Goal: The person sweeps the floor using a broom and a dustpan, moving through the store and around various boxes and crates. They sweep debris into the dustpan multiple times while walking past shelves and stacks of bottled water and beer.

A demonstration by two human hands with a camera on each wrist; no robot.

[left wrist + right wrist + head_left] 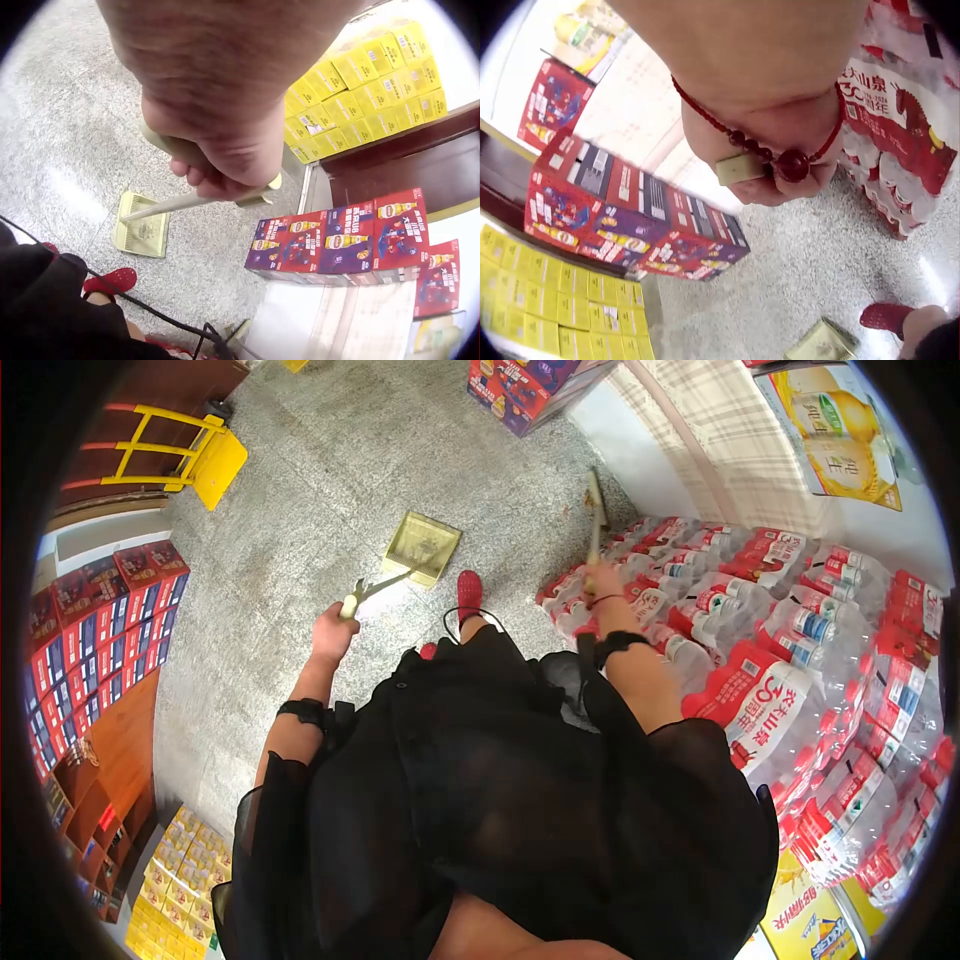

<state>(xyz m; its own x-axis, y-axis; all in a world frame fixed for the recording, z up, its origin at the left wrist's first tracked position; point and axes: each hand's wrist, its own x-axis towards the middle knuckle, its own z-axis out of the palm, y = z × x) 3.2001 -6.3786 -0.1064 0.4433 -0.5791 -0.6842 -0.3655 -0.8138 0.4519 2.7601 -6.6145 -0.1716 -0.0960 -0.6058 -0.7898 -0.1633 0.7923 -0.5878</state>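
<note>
Left hand (333, 632) is closed in a fist round the long handle (187, 201) of the dustpan (423, 547), which sits on the speckled floor (330, 470) just ahead of the red shoe (469, 592). Right hand (604, 582) grips the broom handle (596, 510) beside the bottled-water packs (760, 620). Sweeping appears mid-course: no debris is discernible in the pan and the broom's far end lies apart from it, so gathering and pickup are probably not yet done.

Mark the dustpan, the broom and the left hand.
dustpan (424, 546): head view, middle of the pan.
broom (596, 520): head view, on its shaft.
left hand (334, 630): head view, back of the hand.
</note>
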